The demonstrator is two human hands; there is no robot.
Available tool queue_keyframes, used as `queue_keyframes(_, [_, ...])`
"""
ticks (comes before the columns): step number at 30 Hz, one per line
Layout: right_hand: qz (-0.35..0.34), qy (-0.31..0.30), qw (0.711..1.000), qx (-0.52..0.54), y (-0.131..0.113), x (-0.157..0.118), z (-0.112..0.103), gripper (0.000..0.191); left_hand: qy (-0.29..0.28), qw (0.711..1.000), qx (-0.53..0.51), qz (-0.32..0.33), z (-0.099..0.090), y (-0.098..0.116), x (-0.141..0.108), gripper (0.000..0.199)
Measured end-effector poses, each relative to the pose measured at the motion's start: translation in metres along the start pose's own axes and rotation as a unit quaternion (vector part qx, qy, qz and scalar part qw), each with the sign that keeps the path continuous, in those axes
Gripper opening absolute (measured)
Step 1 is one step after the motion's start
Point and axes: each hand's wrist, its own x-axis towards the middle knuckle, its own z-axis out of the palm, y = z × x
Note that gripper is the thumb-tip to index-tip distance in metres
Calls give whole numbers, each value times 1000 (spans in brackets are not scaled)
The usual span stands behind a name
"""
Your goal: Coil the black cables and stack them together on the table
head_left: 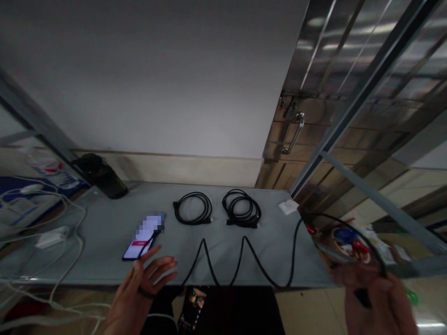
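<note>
At the lower left, my left hand (145,279) pinches one end of a black cable (206,256) between thumb and index finger, its other fingers loosely spread. The dark plug end sticks up in front of a lit phone (139,242) lying on the grey shelf. From there the cable runs in zigzag bends along the shelf's front edge and arches up on the right. My right hand (380,298), smeared by motion, is closed on the other end, beyond the shelf's right side. A black connector shows below its fingers. Two coiled black cables (193,208) (241,209) lie on the shelf behind.
A dark handheld device (101,177) stands at the back left. White cords and a white adapter (52,237) lie at the left. A scrap of white paper (288,206) is near the right rear corner. Metal posts (314,165) frame the grey shelf (104,237).
</note>
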Motion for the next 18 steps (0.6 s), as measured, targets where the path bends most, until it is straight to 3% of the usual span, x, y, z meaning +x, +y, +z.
queue_keyframes(2, [19,-56,998,-5,10,-24,27,41,-7,1000,-9,-27,6,-19,-2,61])
queue_keyframes(6, [48,-250,965,-64,28,-76,72,41,-4,998,-1,-70,20,-38,-7,66])
queue_keyframes(10, [-41,-427,901,-68,43,-114,108,38,-22,993,11,-112,35,-42,-9,69])
queue_keyframes(13, [-76,-501,860,-63,45,-128,134,35,-50,989,20,-139,46,-43,-8,70])
queue_keyframes(18, [-87,-576,812,-40,34,-128,164,28,-75,982,37,-168,59,-39,-5,68])
